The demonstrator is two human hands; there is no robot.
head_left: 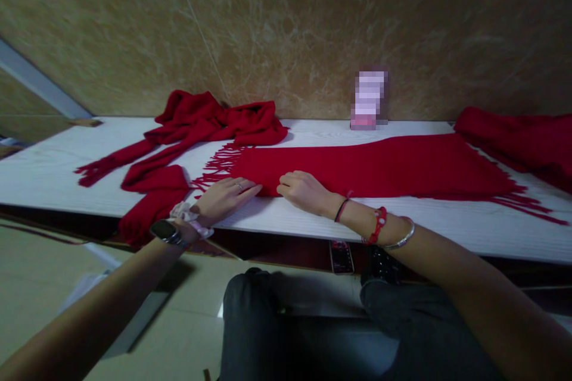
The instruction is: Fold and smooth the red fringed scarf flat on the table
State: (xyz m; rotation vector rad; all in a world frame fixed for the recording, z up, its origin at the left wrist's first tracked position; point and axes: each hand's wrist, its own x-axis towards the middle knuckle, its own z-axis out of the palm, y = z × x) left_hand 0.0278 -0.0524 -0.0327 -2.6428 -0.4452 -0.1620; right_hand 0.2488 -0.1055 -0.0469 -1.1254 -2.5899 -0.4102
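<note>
White wood-grain tabletop [67, 166] is carrying everything, and across its middle the flat red scarf [379, 166] is lying lengthwise. Behind its left end and beside it, a crumpled red scarf [201, 125] is spreading, partly hanging over the front edge; at the far right, another red cloth [527, 134] is lying bunched.

By my judgement, the flat scarf is offering little weight and almost no stiffness: it is looking soft, matt and not slippery, so it is likely bending and wrinkling easily, but not breaking. The long near edge is giving the best place for holding, with two spaced pinches. The left fringe [223, 161] and the right fringe [531, 199] are looking more delicate, because loose strands may be tangling or pulling.

Both hands are working near the left end, close together but not touching each other. The left hand [223, 193] is reaching over the near edge, its fingers nearly straight and its fingertips resting on the cloth. The right hand [306, 190] is curling more, its bent fingers touching the same edge. Both thumbs are mostly hiding, so I cannot tell whether either hand is pinching the fabric or only pressing it.
</note>
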